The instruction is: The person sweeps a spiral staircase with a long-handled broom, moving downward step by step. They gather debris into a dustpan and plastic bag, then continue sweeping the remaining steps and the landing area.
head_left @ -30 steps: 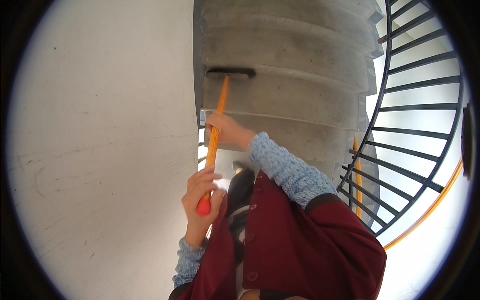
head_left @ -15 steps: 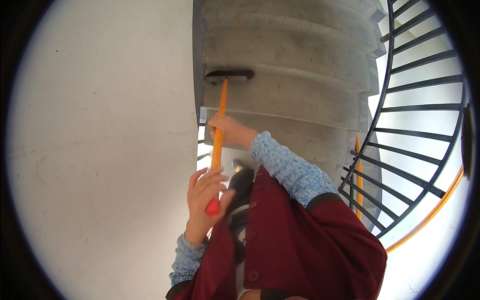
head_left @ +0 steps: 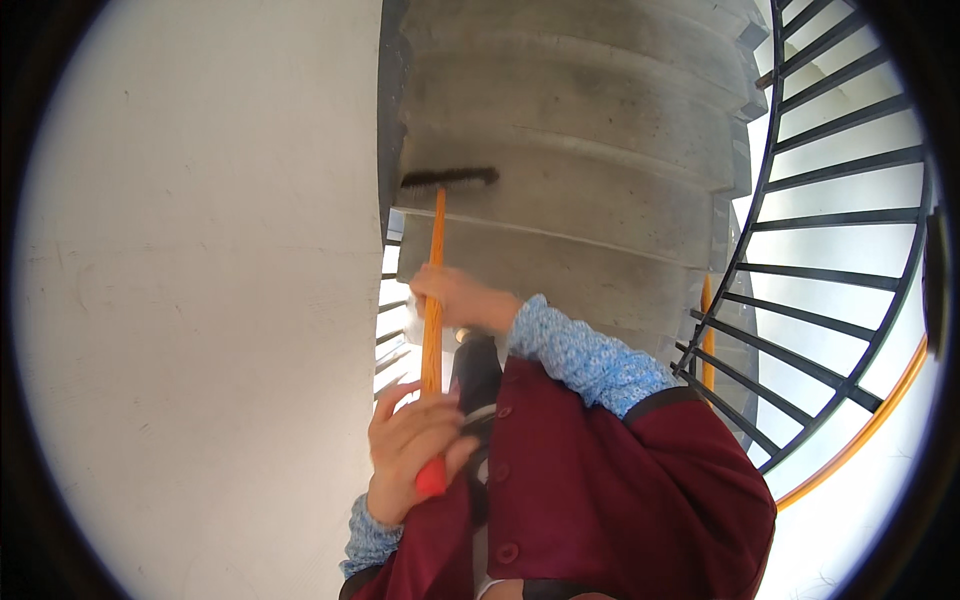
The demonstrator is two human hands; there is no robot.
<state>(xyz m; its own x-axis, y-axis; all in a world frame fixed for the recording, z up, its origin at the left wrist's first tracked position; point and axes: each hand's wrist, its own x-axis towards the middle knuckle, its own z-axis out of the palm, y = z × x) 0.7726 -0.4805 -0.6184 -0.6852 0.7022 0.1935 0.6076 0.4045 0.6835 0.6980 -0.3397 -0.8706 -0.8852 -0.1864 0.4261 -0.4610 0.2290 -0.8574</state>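
Note:
A broom (head_left: 437, 235) with an orange handle, a red end cap and a dark bristle head (head_left: 450, 179) reaches away from me over a concrete stair. Its head rests at the left part of a step (head_left: 580, 215), close to the wall, slightly blurred. My right hand (head_left: 455, 297) is wrapped round the middle of the handle. Lower down, near the red cap, my left hand (head_left: 415, 445) curls round the handle's end, its fingers partly blurred. Both forearms wear blue speckled sleeves.
Grey concrete steps (head_left: 570, 90) rise ahead. A white wall (head_left: 200, 300) with a dark skirting strip stands along the left. On the right curves a black metal railing (head_left: 840, 218) with an orange handrail (head_left: 860, 435). Light shows through bars beside the steps at left.
The broom head has moved toward me, near the step's front edge. Both hands have drawn back and down with the handle, still holding it.

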